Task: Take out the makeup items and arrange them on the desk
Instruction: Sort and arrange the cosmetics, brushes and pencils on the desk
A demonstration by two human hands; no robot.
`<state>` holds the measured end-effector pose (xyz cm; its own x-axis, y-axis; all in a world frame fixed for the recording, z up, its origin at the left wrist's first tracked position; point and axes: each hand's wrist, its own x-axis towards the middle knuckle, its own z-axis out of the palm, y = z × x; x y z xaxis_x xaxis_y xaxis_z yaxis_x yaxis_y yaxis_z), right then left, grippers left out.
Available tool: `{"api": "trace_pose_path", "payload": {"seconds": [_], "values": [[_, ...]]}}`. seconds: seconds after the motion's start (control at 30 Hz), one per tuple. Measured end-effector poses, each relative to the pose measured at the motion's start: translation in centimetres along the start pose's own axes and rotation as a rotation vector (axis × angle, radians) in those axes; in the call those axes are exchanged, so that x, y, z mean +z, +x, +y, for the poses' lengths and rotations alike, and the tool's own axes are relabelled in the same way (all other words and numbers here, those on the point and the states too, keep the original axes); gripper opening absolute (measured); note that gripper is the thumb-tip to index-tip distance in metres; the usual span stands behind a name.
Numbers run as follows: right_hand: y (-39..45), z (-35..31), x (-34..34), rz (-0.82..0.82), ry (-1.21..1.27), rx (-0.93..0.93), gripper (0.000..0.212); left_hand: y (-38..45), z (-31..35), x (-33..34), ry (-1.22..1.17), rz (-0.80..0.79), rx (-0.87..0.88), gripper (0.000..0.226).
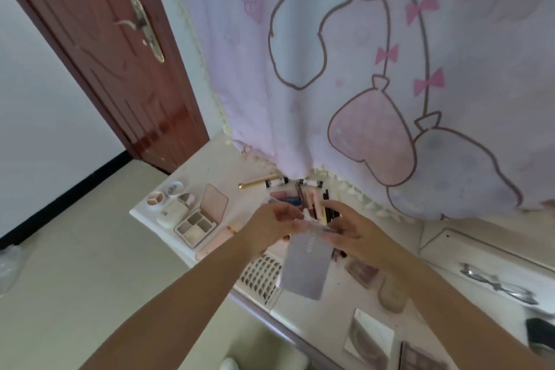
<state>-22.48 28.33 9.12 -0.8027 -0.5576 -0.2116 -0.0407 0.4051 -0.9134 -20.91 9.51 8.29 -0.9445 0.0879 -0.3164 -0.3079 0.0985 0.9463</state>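
- Head view: both bare forearms reach up from 6 o'clock and meet over the white desk (216, 165).
- The left hand (274, 224) and right hand (351, 227) each pinch the top edge of a flat grey rectangular card packet (306, 267), which hangs at 6 o'clock below them.
- An open beige eyeshadow palette (199, 221) lies at 9 o'clock of the left hand; a row of slim makeup pencils (312, 201) lies at 12 o'clock, just beyond the fingers.
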Motion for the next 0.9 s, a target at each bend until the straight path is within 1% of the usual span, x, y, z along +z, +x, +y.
{"api": "trace_pose_path", "payload": {"seconds": [0.07, 0.1, 0.17, 0.2, 0.23, 0.27, 0.3, 0.33, 0.4, 0.43, 0.5, 0.53, 0.57, 0.6, 0.63, 0.7, 0.73, 0.8, 0.9], "values": [[0.5, -2.0, -1.0, 0.010, -0.052, -0.032, 0.030, 0.4, 2.5, 0.3, 0.016, 0.060, 0.070, 0.023], [0.7, -2.7, -1.5, 0.037, -0.028, -0.038, 0.024, 0.4, 3.6, 0.4, -0.005, 0.102, 0.097, 0.022], [0.8, -3.7, -2.4, 0.113, 0.101, -0.041, 0.016, 0.5, 5.2, 0.0, -0.033, 0.168, 0.162, 0.014], [0.8, -4.1, -2.8, 0.164, 0.173, -0.047, 0.012, 0.2, 5.7, -0.5, 0.020, 0.183, 0.182, 0.009], [0.8, -4.4, -3.2, 0.216, 0.248, -0.050, 0.009, -0.1, 6.1, -1.0, 0.084, 0.162, 0.188, 0.006], [0.9, -4.7, -3.5, 0.263, 0.328, -0.052, 0.010, -0.6, 6.3, -1.3, 0.106, 0.110, 0.189, 0.004], [1.0, -5.0, -3.7, 0.293, 0.413, -0.050, 0.015, -1.0, 6.4, -1.7, 0.078, 0.046, 0.197, 0.013], [1.1, -5.3, -3.7, 0.302, 0.494, -0.046, 0.020, -1.3, 6.3, -2.0, 0.022, -0.005, 0.215, 0.029], [1.2, -6.0, -3.8, 0.248, 0.619, -0.041, 0.028, -1.8, 6.6, -2.6, -0.045, -0.041, 0.270, 0.057], [1.2, -6.5, -3.8, 0.191, 0.670, -0.034, 0.032, -2.0, 7.0, -2.7, -0.039, -0.058, 0.291, 0.066], [1.0, -7.7, -3.9, 0.092, 0.723, 0.002, 0.037, -2.4, 7.7, -2.8, 0.000, -0.071, 0.319, 0.071], [0.9, -8.3, -3.9, 0.070, 0.692, 0.006, 0.037, -2.6, 8.0, -2.8, 0.005, -0.057, 0.344, 0.069], [0.8, -8.7, -4.1, 0.069, 0.590, -0.009, 0.033, -2.6, 8.2, -2.9, -0.015, -0.038, 0.375, 0.065], [0.8, -9.2, -4.2, 0.079, 0.409, -0.033, 0.030, -2.6, 8.3, -2.9, -0.055, -0.020, 0.402, 0.062], [0.8, -9.7, -4.4, 0.098, 0.162, -0.065, 0.030, -2.5, 8.4, -2.9, -0.091, -0.007, 0.419, 0.059], [0.9, -10.6, -4.6, 0.108, -0.360, -0.201, 0.041, -2.5, 8.6, -2.9, -0.125, 0.009, 0.418, 0.057], [1.0, -10.9, -4.5, 0.102, -0.508, -0.272, 0.044, -2.6, 8.7, -2.9, -0.129, 0.016, 0.409, 0.057], [1.0, -11.4, -4.3, 0.103, -0.608, -0.340, 0.044, -2.7, 8.5, -2.8, -0.146, 0.020, 0.391, 0.053], [0.9, -10.9, -3.8, 0.136, -0.553, -0.366, 0.039, -2.9, 7.6, -2.7, -0.167, 0.031, 0.376, 0.051]]}}
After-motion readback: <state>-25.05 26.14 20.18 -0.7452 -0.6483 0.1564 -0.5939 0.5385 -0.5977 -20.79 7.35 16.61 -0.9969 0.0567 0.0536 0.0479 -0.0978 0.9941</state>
